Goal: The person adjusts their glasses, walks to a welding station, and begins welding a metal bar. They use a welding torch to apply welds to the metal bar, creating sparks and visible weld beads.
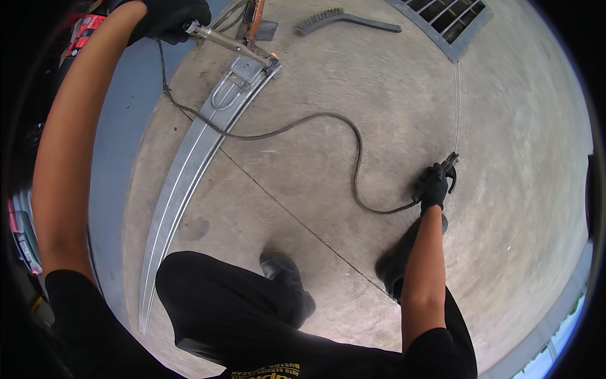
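Observation:
My right hand (433, 184), in a black glove, is closed around a welding electrode holder (451, 165) low over the concrete at the right. A dark cable (357, 148) curves from it across the floor. At the upper left my left hand (172, 20), also gloved in black, is closed at the knobbed end of a metal rod (230, 45). The rod's other end meets the far end of a long silver metal bar (183, 170). On that bar sit a plate (246, 68) and a U-shaped loop (224, 96). The cable crosses over the bar.
A wire brush (341, 20) lies on the floor at the top. Beyond the bar stands a rusty orange metal piece (254, 22). A drain grate (448, 22) is set in the floor at the upper right. My boots (284, 278) are near the lower middle.

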`<state>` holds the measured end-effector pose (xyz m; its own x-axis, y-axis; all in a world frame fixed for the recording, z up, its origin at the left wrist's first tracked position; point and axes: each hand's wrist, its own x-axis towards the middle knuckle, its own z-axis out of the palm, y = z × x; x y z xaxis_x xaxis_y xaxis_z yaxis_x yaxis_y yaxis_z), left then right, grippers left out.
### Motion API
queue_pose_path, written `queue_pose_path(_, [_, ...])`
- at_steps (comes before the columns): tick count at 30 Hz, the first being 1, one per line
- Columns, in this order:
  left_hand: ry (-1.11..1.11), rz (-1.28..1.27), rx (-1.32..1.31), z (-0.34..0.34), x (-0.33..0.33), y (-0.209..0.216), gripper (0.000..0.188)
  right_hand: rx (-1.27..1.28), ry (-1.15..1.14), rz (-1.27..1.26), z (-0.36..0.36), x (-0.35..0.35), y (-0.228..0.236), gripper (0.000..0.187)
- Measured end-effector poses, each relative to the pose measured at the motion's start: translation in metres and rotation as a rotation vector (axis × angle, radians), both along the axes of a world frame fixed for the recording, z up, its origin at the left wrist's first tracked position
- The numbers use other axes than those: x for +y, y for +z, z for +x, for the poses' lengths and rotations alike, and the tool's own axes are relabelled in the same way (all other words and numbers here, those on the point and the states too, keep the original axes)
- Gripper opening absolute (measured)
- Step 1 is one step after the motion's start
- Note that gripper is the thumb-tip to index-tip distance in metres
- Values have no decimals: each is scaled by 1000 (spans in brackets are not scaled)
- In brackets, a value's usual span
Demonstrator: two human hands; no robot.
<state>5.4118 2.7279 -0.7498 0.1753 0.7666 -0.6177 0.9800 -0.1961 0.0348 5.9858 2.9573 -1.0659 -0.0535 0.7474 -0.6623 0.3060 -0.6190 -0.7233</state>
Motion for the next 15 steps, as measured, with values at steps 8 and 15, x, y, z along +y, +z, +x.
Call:
queue_pose_path(8, [399,150,-221,0,-19,12,29,-497,114,232,-3,20,-1,58])
queue_pose_path(15, [1179,338,-455,24,-55,-16,34,-585,-4,120,-2,39,6,70])
